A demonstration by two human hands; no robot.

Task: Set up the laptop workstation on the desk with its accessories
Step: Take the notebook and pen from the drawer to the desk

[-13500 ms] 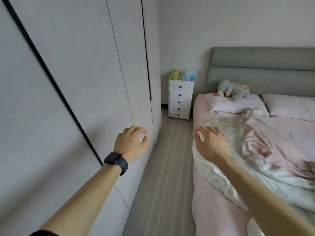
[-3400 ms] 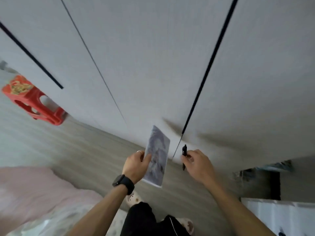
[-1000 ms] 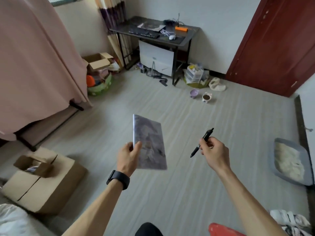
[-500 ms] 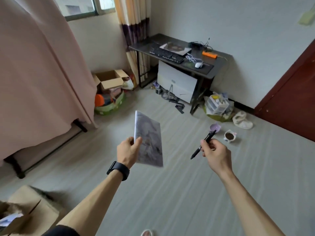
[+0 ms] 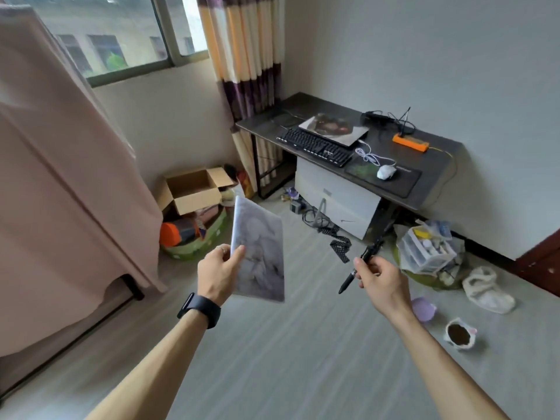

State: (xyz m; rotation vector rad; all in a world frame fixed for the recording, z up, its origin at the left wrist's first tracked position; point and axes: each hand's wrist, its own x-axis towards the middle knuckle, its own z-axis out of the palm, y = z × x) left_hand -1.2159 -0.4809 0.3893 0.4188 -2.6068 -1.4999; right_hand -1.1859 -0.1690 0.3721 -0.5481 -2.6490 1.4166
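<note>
View from a person's head, looking down across a bedroom's grey floor. 2 hands are raised in front. The left hand [image 5: 216,274] grips a thin grey notebook [image 5: 260,250] by its lower left edge, thumb on the cover. The right hand [image 5: 380,278] pinches a black pen [image 5: 362,260], its lower end slanting toward 7 o'clock. Both things are in the air, well apart from the dark table [image 5: 436,159] at 1 o'clock by the wall. On the table lie a closed laptop [image 5: 333,128] (a picture covers its lid), a black keyboard [image 5: 315,147] just beside it at its 7 o'clock, and a white mouse [image 5: 386,172] on a mouse pad [image 5: 406,183] at its 4 o'clock.
</note>
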